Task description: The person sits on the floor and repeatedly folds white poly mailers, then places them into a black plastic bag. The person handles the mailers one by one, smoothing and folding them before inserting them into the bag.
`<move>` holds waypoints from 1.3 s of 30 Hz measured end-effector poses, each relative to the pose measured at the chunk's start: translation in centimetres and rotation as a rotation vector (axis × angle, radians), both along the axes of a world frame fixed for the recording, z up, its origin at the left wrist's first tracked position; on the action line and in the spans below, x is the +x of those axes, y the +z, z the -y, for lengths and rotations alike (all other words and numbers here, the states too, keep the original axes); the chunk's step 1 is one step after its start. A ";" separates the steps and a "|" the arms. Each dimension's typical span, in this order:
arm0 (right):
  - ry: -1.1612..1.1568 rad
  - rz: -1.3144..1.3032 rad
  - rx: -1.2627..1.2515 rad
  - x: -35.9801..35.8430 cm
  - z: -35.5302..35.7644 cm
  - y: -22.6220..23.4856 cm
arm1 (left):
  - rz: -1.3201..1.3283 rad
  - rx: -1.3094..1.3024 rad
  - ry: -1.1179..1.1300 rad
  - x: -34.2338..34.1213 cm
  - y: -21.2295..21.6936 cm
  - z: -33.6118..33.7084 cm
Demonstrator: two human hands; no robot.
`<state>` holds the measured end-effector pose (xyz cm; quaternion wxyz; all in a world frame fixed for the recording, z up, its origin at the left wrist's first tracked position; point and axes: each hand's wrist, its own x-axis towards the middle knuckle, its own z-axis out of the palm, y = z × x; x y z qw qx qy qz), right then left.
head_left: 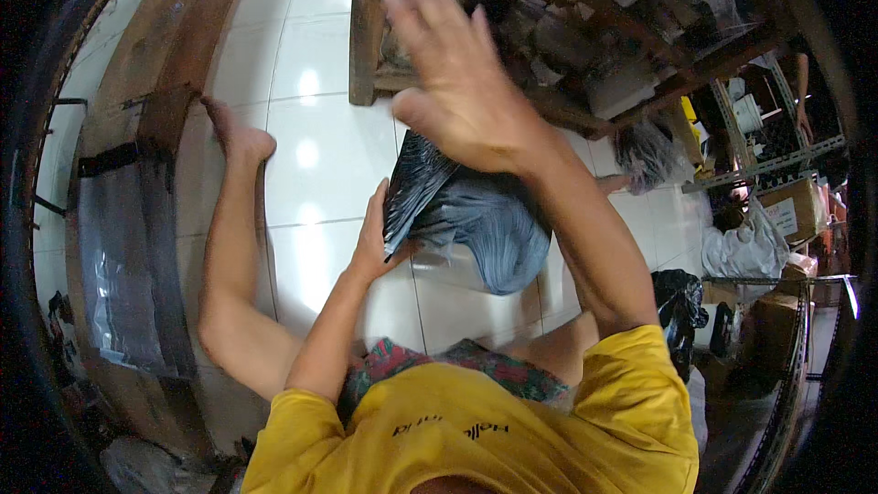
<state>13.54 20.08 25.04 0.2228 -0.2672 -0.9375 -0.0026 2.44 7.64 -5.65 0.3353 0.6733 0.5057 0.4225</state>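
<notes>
Yellow sleeves fill the lower edge, and both bare forearms rise from them over a white tiled floor [320, 82]. The left hand [373, 242] is closed on the lower left corner of a stack of dark grey plastic mailer bags [476, 215], thumb over the top sheet, fingers beneath. The stack lies between the two arms, just above the person's lap, its glossy edges fanned out and its rounded end drooping toward the right. The right hand [457, 82] is raised over the stack's upper end with fingers spread wide and flat, gripping nothing; whether the palm touches the bags cannot be told. Behind it stands a wooden shelf [370, 37] crammed with clear-wrapped packages. A bare foot [236, 133] rests beside a long wooden bench [169, 119] on the left. At far right a brown cardboard box [794, 209] with a white label sits above a crumpled white bag [745, 252].
</notes>
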 end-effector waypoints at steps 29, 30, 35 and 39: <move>-0.039 0.140 -0.083 7.5 9.9 1.2 | 0.251 0.090 -0.043 -0.8 4.8 -0.5; -0.037 0.189 -0.098 6.9 9.8 0.6 | 0.256 0.049 -0.048 -1.0 4.8 -0.8; -0.026 -0.053 -0.132 7.7 11.7 0.3 | 0.093 -0.126 -0.043 -1.2 3.9 -0.9; -0.308 -0.687 -0.333 14.3 17.5 -7.2 | -0.078 -0.188 -0.047 -2.0 2.7 -1.5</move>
